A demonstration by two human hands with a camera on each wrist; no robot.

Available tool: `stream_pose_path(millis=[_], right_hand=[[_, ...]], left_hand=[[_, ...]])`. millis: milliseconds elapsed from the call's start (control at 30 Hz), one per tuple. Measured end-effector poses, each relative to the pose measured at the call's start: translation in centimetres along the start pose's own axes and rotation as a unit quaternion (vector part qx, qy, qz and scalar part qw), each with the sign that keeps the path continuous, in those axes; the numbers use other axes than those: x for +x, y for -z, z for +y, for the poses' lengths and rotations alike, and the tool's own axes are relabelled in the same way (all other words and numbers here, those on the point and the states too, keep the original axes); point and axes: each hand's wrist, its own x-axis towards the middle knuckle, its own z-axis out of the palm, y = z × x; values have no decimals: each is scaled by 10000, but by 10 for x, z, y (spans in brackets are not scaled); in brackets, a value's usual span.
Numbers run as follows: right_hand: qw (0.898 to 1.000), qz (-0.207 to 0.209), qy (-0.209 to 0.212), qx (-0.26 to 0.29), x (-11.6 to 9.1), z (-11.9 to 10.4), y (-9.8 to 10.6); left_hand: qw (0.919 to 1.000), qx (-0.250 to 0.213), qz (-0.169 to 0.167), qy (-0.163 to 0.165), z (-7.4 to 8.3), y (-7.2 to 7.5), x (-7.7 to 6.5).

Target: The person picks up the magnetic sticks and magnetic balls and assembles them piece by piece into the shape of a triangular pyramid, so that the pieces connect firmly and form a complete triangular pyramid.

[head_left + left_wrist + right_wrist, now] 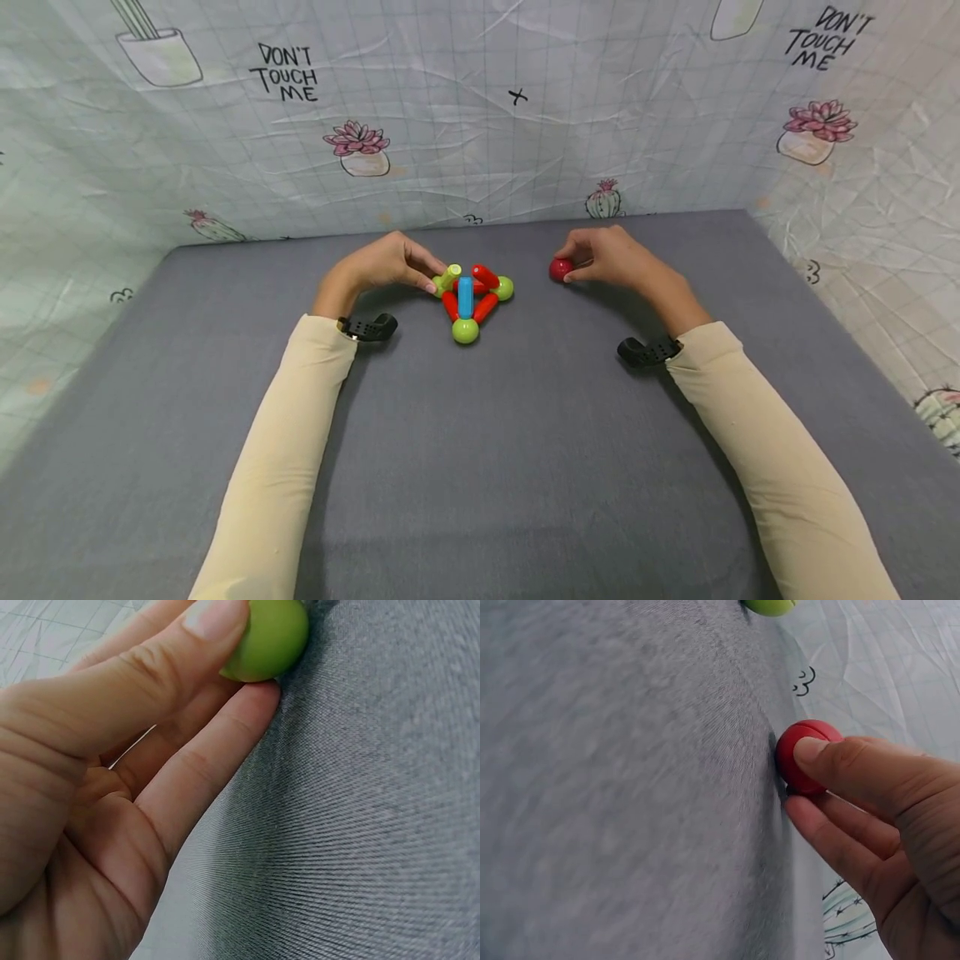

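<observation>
Near the back of the table a triangular frame of red rods (486,309) joins three green balls (465,331) at its corners. A blue rod (466,297), a yellow-green rod (451,276) and another red rod rise from those balls. My left hand (393,262) pinches the left corner's green ball (276,637) between thumb and fingers. To the right of the frame, my right hand (609,254) pinches a loose red ball (807,754) close to the tabletop, thumb on its near side.
The grey cloth-covered table (480,467) reaches back to a hanging printed sheet (465,108), which also borders both sides. Each wrist wears a black strap (369,327).
</observation>
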Motion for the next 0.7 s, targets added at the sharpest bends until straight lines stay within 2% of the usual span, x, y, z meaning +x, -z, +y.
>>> stream_pose_path(millis=[267,400,700], right_hand=[[9995,33,304,35,-4,4,0],[9986,-100,517,-25,-4,6,0],[9986,-182,500,-54,-11,6,4]], left_hand=[[10000,31,-18,-26,0,1,0],[10000,23,-43,-53,2,1,0],[10000,59,-47,-27,2,0,-1]])
